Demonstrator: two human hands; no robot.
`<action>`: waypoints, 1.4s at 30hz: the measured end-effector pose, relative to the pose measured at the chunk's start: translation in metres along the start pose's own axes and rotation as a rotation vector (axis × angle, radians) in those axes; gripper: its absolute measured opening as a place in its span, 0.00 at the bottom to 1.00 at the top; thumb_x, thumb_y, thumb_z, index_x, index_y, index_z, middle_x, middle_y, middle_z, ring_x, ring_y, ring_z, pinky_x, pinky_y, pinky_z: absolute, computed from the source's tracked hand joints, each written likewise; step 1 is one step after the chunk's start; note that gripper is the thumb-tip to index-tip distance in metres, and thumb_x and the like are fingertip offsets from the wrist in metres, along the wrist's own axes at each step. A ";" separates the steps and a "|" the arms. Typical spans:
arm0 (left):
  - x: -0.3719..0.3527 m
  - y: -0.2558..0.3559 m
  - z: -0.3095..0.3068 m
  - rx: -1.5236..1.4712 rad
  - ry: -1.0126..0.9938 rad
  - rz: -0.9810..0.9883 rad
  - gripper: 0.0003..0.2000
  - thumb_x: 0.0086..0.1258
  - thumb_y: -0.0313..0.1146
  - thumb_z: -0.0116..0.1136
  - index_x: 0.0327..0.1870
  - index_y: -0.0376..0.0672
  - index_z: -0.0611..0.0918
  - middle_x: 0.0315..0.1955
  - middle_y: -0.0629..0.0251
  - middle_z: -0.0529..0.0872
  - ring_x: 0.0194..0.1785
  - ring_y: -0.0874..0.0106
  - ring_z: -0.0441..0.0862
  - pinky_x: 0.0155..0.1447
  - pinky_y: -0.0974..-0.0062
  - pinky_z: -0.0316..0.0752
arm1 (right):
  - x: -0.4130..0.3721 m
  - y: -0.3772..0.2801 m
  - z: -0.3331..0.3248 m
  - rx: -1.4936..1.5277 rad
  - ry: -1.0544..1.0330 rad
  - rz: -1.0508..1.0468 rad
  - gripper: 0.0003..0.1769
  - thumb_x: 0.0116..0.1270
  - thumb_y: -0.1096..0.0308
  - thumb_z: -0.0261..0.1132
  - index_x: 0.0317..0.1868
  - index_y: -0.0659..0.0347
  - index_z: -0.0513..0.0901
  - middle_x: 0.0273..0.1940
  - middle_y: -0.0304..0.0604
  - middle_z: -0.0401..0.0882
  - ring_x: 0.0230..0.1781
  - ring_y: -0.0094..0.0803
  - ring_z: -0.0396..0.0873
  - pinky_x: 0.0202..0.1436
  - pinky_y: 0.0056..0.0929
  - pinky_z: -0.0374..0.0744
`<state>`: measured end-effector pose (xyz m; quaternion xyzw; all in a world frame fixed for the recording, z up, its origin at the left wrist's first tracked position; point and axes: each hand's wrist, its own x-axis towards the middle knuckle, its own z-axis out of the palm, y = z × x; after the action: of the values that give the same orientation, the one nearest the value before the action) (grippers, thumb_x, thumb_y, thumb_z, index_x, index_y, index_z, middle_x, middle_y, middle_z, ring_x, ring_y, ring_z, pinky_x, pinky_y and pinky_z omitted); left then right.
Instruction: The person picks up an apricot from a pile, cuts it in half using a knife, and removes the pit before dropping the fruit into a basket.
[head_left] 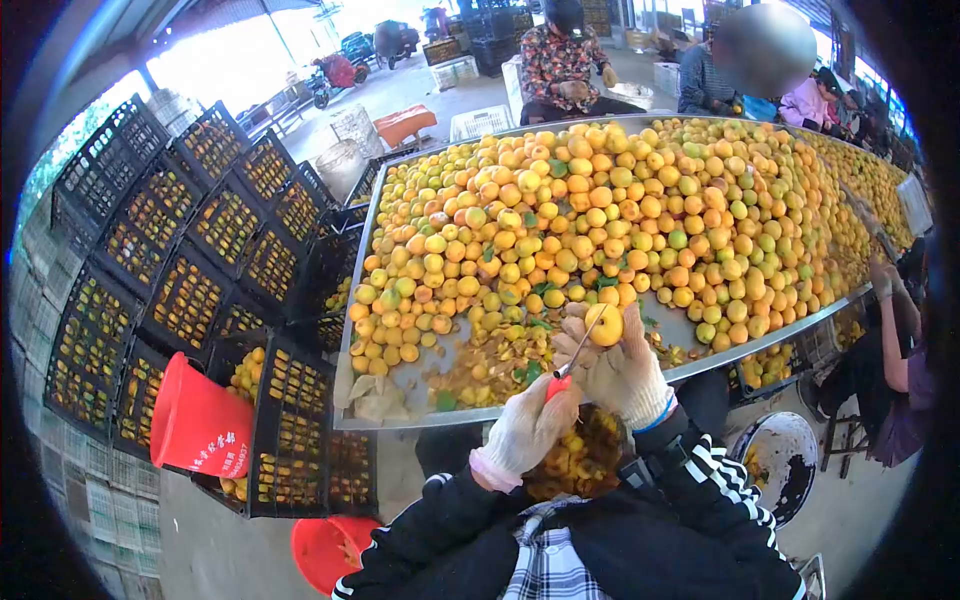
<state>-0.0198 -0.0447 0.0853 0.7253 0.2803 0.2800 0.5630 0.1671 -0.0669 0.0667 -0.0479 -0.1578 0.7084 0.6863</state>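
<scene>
My left hand (535, 425), in a white work glove, is closed around the red handle (558, 387) of a slim tool. Its thin metal shaft (580, 345) reaches up to the fruit. In my gloved right hand (625, 380) is a round yellow-orange fruit (605, 326), like a small peach or apricot, held between thumb and fingers. The tool's tip overlaps the fruit's upper left side in this view. Beneath my hands sits a container of yellow fruit pieces (580, 460), its rim mostly hidden by my arms. Fruit scraps (500, 360) and leaves lie on the metal table (425, 375) just ahead.
A large heap of fruit (620, 210) covers much of the table. Black crates (185, 300) of fruit are stacked at left, beside a red bucket (200, 420). Another red tub (335, 550) and a white bucket (775, 465) stand on the floor. Other people (570, 65) sit around the table.
</scene>
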 end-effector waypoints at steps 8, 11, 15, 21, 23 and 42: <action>-0.006 -0.012 -0.008 -0.019 0.081 0.036 0.10 0.78 0.33 0.53 0.51 0.36 0.81 0.29 0.60 0.85 0.30 0.65 0.81 0.37 0.70 0.76 | -0.004 0.012 0.016 -0.116 0.099 -0.008 0.40 0.74 0.40 0.59 0.72 0.64 0.65 0.57 0.43 0.78 0.64 0.43 0.76 0.69 0.44 0.75; -0.005 -0.026 -0.009 -0.109 0.080 0.087 0.12 0.79 0.34 0.52 0.51 0.35 0.81 0.30 0.59 0.85 0.30 0.67 0.81 0.37 0.71 0.75 | -0.014 0.007 0.022 -0.548 0.116 -0.075 0.39 0.73 0.44 0.62 0.73 0.63 0.64 0.57 0.42 0.78 0.64 0.41 0.76 0.66 0.43 0.78; -0.010 -0.009 -0.014 -0.162 -0.006 -0.061 0.13 0.80 0.36 0.50 0.53 0.36 0.80 0.31 0.63 0.84 0.31 0.73 0.79 0.37 0.73 0.74 | -0.017 0.008 0.024 -0.730 0.088 -0.129 0.39 0.75 0.42 0.58 0.74 0.61 0.63 0.56 0.42 0.78 0.58 0.37 0.79 0.58 0.37 0.81; -0.008 -0.001 -0.016 -0.135 -0.075 -0.104 0.13 0.82 0.36 0.49 0.58 0.38 0.77 0.37 0.72 0.80 0.36 0.81 0.75 0.40 0.79 0.72 | -0.009 0.007 0.009 -0.274 0.170 -0.138 0.40 0.75 0.31 0.46 0.62 0.63 0.76 0.44 0.41 0.79 0.35 0.28 0.76 0.34 0.24 0.73; -0.004 -0.016 -0.013 -0.522 -0.092 -0.058 0.14 0.82 0.36 0.51 0.57 0.36 0.77 0.39 0.72 0.81 0.39 0.80 0.76 0.43 0.80 0.72 | -0.014 0.001 -0.002 -0.254 0.107 -0.055 0.40 0.76 0.32 0.46 0.59 0.65 0.77 0.43 0.39 0.75 0.39 0.25 0.71 0.37 0.22 0.70; -0.005 -0.005 0.001 -0.017 -0.087 -0.140 0.12 0.80 0.40 0.50 0.49 0.41 0.80 0.27 0.77 0.77 0.29 0.84 0.72 0.32 0.82 0.67 | -0.024 0.002 -0.014 -0.971 0.230 -0.246 0.47 0.68 0.22 0.43 0.54 0.62 0.78 0.46 0.42 0.82 0.46 0.32 0.83 0.45 0.28 0.83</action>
<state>-0.0232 -0.0476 0.0797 0.7105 0.3032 0.2107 0.5990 0.1709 -0.0881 0.0495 -0.4197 -0.3966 0.4575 0.6762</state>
